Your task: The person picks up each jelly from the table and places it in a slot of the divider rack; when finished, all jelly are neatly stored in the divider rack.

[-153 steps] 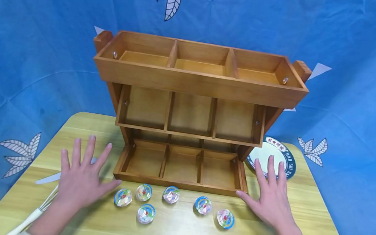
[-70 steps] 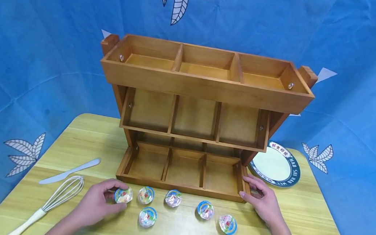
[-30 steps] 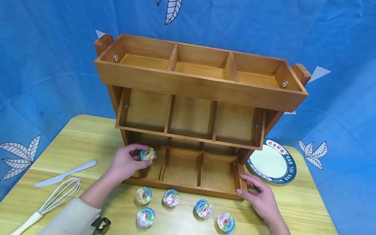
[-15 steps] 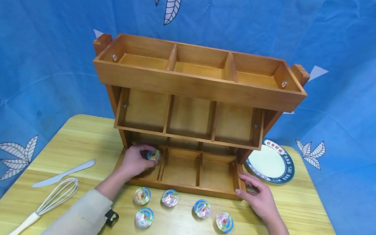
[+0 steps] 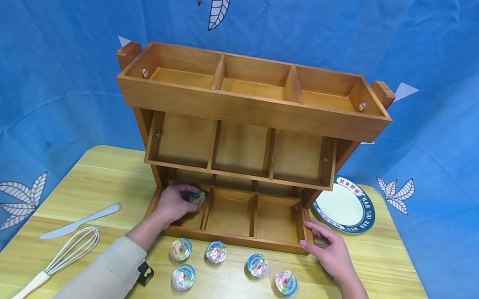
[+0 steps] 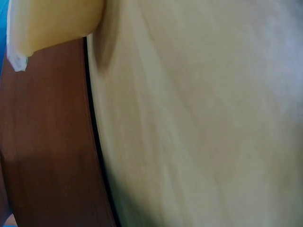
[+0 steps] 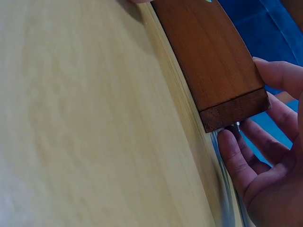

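Note:
My left hand reaches into the left compartment of the lowest tray of a three-tier wooden rack. It holds a small jelly cup with a blue printed lid between thumb and fingers, near the divider. My right hand grips the right front corner of that lowest tray; in the right wrist view, its thumb lies by the corner's end. Several more jelly cups stand on the table in front of the rack. A yellowish jelly cup shows in the left wrist view beside the tray's front board.
A whisk and a pale spreading knife lie on the table at the left. Behind the right hand sits an oval plate with a dark green rim. A blue cloth hangs behind and beside the table.
My left hand has picked up the leftmost jelly cup from the table and carried it into the lowest tray's left compartment. My right hand has come from open onto the tray's corner.

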Demonstrator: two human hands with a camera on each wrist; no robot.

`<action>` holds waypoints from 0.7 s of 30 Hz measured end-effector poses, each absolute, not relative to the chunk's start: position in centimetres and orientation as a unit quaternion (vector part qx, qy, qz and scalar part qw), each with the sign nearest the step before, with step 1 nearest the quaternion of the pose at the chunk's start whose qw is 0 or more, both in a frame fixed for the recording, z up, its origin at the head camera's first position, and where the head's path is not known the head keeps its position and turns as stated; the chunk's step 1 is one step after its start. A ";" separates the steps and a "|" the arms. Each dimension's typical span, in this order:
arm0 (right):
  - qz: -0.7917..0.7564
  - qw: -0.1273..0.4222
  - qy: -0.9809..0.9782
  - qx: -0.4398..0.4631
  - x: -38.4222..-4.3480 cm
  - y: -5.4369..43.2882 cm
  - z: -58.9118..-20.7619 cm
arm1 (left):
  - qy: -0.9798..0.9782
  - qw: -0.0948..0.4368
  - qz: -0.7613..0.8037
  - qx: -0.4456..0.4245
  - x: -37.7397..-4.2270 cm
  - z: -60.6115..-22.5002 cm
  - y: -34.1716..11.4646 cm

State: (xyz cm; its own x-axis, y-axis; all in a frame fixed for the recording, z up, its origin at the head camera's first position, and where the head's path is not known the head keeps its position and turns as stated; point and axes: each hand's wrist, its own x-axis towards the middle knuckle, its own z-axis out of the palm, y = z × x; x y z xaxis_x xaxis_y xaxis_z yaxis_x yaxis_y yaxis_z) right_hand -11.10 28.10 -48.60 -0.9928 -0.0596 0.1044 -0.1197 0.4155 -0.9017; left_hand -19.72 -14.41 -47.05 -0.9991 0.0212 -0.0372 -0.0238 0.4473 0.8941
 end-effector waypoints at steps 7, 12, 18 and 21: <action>0.535 0.027 -0.843 0.048 -11.1 28.1 -48.5 | 0.848 0.040 0.528 -0.011 -20.0 -47.2 -14.4; 0.532 0.026 -0.846 0.043 -11.1 28.0 -48.4 | 0.839 0.046 0.542 -0.010 -20.2 -47.3 -14.5; 0.529 0.025 -0.847 0.043 -11.2 28.0 -48.3 | 0.832 0.044 0.552 -0.007 -20.1 -47.2 -14.5; 0.530 0.025 -0.847 0.042 -11.1 28.0 -48.4 | 0.832 0.048 0.553 -0.009 -20.0 -47.2 -14.6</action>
